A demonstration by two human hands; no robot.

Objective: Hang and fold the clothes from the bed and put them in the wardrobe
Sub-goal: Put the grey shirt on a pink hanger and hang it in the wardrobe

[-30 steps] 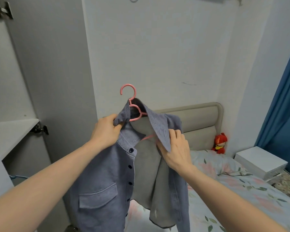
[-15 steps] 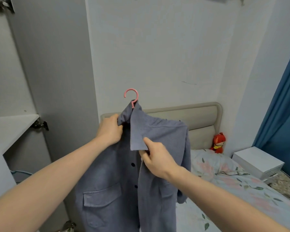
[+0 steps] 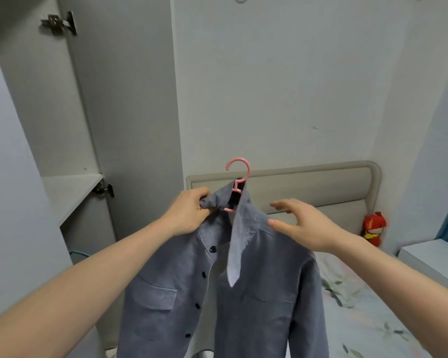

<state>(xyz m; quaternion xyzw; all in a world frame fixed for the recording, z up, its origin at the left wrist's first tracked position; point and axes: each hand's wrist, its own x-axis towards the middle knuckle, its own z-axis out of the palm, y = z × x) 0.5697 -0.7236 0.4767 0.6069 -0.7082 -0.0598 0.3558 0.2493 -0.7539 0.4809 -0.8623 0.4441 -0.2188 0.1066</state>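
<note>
Left hand (image 3: 189, 215) grips the shirt (image 3: 223, 293) collar on a hanger (image 3: 239, 174); right hand (image 3: 303, 224) hovers with fingers (image 3: 282, 204) spread, holding nothing. Behind: bed (image 3: 367, 319), headboard (image 3: 308, 187), open wardrobe (image 3: 70, 187).

The shirt (image 3: 243, 293) hides most of the pink hanger (image 3: 239, 174), and the bottom edge crops its hem.
</note>
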